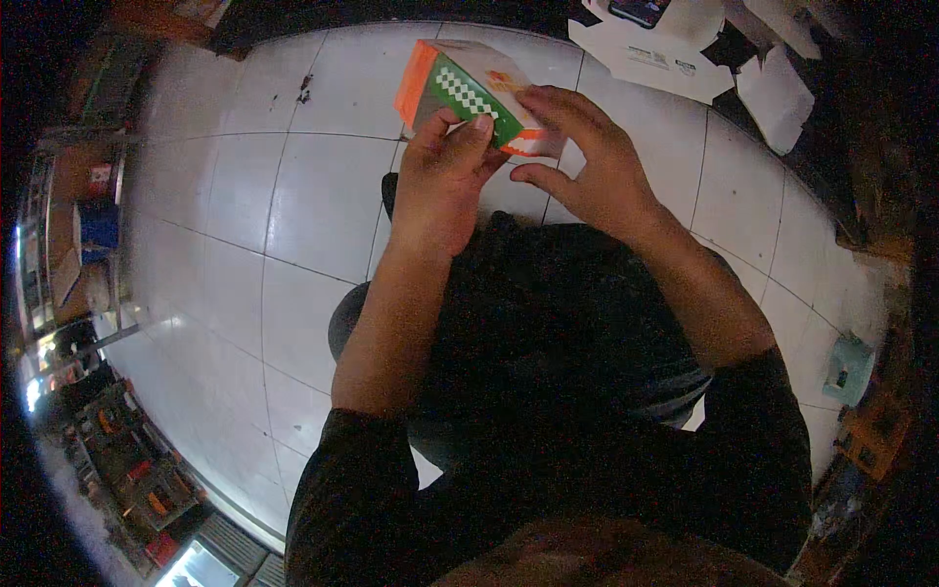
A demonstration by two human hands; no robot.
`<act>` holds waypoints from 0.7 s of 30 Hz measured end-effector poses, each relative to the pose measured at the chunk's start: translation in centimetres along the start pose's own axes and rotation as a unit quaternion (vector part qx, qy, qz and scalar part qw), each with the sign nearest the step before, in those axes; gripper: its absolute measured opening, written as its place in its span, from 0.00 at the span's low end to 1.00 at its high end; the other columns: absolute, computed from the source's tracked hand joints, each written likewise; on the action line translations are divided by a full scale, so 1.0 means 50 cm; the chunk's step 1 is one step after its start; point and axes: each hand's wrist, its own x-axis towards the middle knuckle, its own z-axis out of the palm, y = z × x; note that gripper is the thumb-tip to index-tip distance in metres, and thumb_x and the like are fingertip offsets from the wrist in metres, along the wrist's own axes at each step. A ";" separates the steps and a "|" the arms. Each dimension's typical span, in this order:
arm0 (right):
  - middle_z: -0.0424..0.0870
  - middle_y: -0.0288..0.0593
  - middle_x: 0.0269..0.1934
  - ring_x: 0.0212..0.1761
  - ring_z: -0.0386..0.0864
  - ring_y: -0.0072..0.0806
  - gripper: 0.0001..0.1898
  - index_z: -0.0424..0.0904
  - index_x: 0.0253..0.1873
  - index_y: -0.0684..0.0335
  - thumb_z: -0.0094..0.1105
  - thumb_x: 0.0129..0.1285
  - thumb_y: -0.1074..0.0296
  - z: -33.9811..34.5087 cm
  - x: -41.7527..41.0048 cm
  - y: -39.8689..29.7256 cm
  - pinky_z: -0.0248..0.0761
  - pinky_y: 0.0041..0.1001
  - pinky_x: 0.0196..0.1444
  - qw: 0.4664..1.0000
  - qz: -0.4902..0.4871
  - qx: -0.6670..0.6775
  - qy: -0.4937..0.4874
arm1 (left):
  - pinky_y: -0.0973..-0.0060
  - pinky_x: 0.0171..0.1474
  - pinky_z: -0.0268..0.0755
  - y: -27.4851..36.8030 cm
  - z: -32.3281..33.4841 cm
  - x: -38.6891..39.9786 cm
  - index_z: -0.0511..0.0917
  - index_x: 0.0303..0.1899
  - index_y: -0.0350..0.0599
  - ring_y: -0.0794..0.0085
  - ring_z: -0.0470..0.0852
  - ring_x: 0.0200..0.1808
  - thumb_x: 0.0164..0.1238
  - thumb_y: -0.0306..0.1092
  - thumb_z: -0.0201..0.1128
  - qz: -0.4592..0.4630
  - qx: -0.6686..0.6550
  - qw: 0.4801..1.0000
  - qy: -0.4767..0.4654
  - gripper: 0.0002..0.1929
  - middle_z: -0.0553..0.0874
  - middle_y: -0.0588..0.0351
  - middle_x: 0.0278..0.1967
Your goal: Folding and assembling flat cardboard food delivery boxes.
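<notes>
My left hand (444, 176) grips the near side of a small cardboard box (463, 88), its thumb on a green face with a white checkered band. The box is tilted above the tiled floor; one end is orange, and its upper face is pale with printing. At the box's right side is my right hand (594, 154). Its fingers lie along the box's edge, while the thumb is spread away from it. The fingertips behind the box are hidden, so how firmly they touch cannot be told.
White floor tiles (220, 293) surround my dark-clothed legs. Flattened white cardboard (660, 66) lies at the upper right with a phone (638, 10) on it. Shelving with assorted goods (139, 469) runs along the lower left. A pale green object (849, 370) sits at the right.
</notes>
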 end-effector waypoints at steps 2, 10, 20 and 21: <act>0.75 0.49 0.63 0.66 0.73 0.43 0.39 0.71 0.66 0.59 0.78 0.48 0.60 0.000 -0.001 -0.003 0.69 0.38 0.66 0.999 -0.029 -0.014 0.012 | 0.69 0.56 0.76 -0.002 -0.001 0.000 0.76 0.50 0.40 0.70 0.83 0.47 0.72 0.31 0.62 -0.014 -0.021 1.000 -0.008 0.10 0.84 0.53 0.45; 0.75 0.50 0.64 0.66 0.74 0.43 0.43 0.68 0.70 0.56 0.79 0.48 0.58 -0.002 -0.002 0.003 0.69 0.38 0.66 0.998 0.005 0.050 -0.029 | 0.70 0.54 0.77 -0.010 -0.005 0.004 0.74 0.52 0.40 0.70 0.83 0.48 0.72 0.32 0.62 -0.008 -0.073 0.997 -0.009 0.12 0.84 0.55 0.45; 0.77 0.51 0.57 0.57 0.78 0.46 0.35 0.72 0.65 0.58 0.76 0.52 0.58 -0.009 0.004 0.035 0.74 0.39 0.60 0.979 0.153 0.125 -0.059 | 0.73 0.48 0.81 0.021 -0.085 0.050 0.73 0.51 0.33 0.67 0.82 0.46 0.77 0.27 0.52 -0.093 -0.328 0.939 0.036 0.09 0.82 0.49 0.46; 0.78 0.50 0.56 0.56 0.79 0.44 0.32 0.73 0.62 0.59 0.75 0.53 0.59 -0.006 0.003 0.033 0.75 0.38 0.58 0.993 0.075 0.084 -0.035 | 0.74 0.47 0.81 0.022 -0.091 0.051 0.73 0.51 0.32 0.67 0.82 0.46 0.77 0.27 0.52 -0.113 -0.378 0.919 0.021 0.09 0.82 0.49 0.46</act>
